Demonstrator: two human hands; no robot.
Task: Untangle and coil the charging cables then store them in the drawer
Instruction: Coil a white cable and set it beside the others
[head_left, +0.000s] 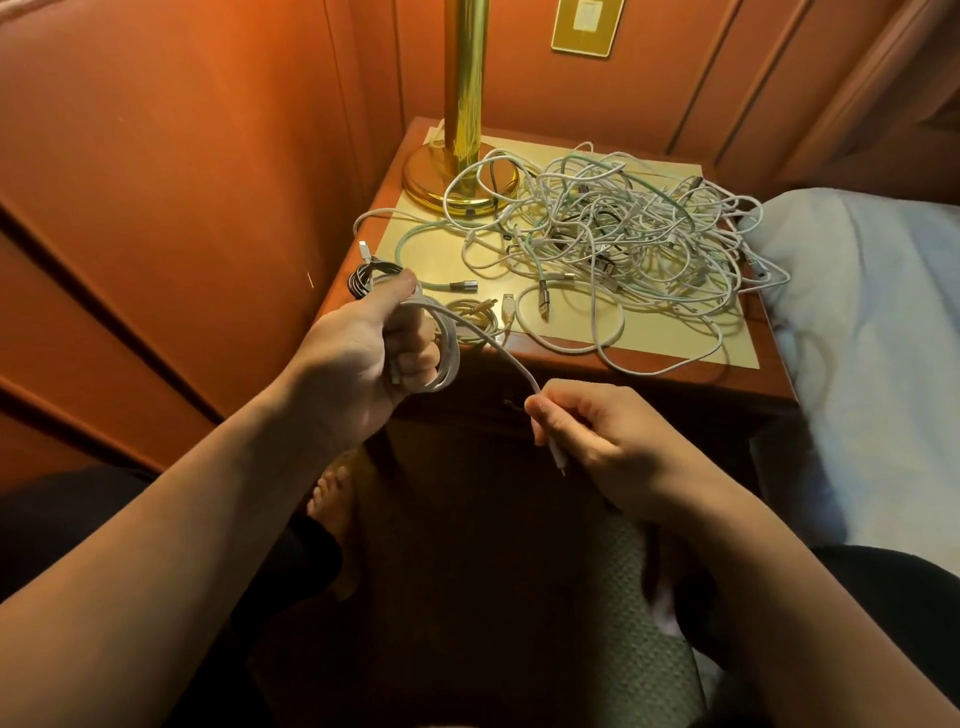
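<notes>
Two bare hands are at work in front of a wooden nightstand (675, 371) set against a wood-panelled wall (156, 182). Furthest left on the nightstand top, near its front corner, lies a small dark coiled cable (366, 275). Just below it, the left hand (363, 358) is closed round a white coil (447, 358), with the thumb laid over the top of the loops and the fingers curled through them; the coil hangs off the front edge of the nightstand. From the coil a free white strand (493, 345) runs down and to the right to the right hand (592, 441), which pinches it between thumb and fingers near its end; the plug end (560, 460) pokes out below the fingers. Behind the left hand stands a brass lamp (465, 130), its round base resting on a pale yellow mat (727, 351) that covers the top. To the right of the lamp base, a large tangle of cables (623, 234), white and pale green, spreads across the mat, some loops reaching over the front edge and the right edge. A second small coil (470, 312) lies near the front edge, between the left hand and the tangle. At far right, pale bedding (872, 312) touches the side of the nightstand.
</notes>
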